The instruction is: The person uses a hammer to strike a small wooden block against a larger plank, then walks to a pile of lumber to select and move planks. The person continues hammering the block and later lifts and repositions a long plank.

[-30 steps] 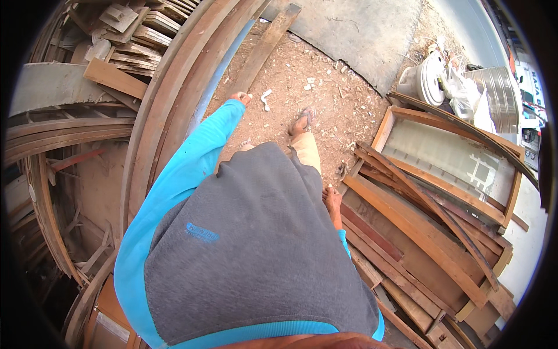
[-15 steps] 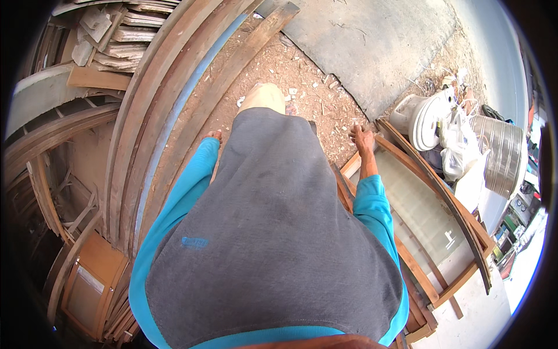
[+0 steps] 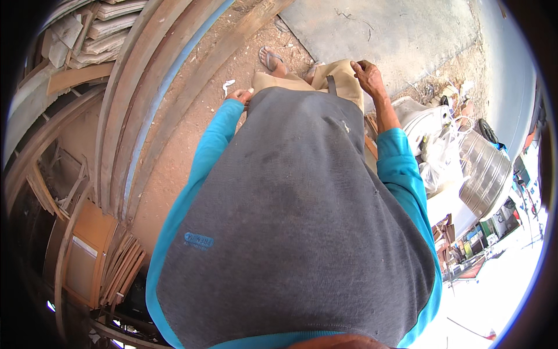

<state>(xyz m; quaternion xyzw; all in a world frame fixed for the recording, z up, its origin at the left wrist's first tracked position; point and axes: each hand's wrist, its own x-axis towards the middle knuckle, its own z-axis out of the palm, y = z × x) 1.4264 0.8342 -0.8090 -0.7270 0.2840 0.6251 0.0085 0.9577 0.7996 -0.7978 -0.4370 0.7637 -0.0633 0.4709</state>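
My left hand (image 3: 239,96) is closed at the left edge of my tan trousers (image 3: 342,80), its thumb against the cloth and its other fingers partly hidden. On the opposite side, my right hand (image 3: 369,79) has bent fingers pinched on the cloth at the right edge of the trousers. A long grey shirt (image 3: 290,192) with turquoise sleeves covers most of my body. One sandalled foot (image 3: 273,60) shows on the dirt ahead of me, and part of the other appears beside the trousers. No tool or loose object shows in either hand.
Long wooden planks (image 3: 136,104) run along my left, with stacked boards (image 3: 110,29) behind them. A wooden-framed panel (image 3: 84,259) stands at lower left. To my right are white plastic bags (image 3: 433,160) and a ribbed metal drum (image 3: 485,174). A grey slab (image 3: 372,35) lies ahead.
Both hands have come to the sides of my trousers, the right one moving farther forward. The trousers and a foot now show more. The framed panel on my right has mostly left view.
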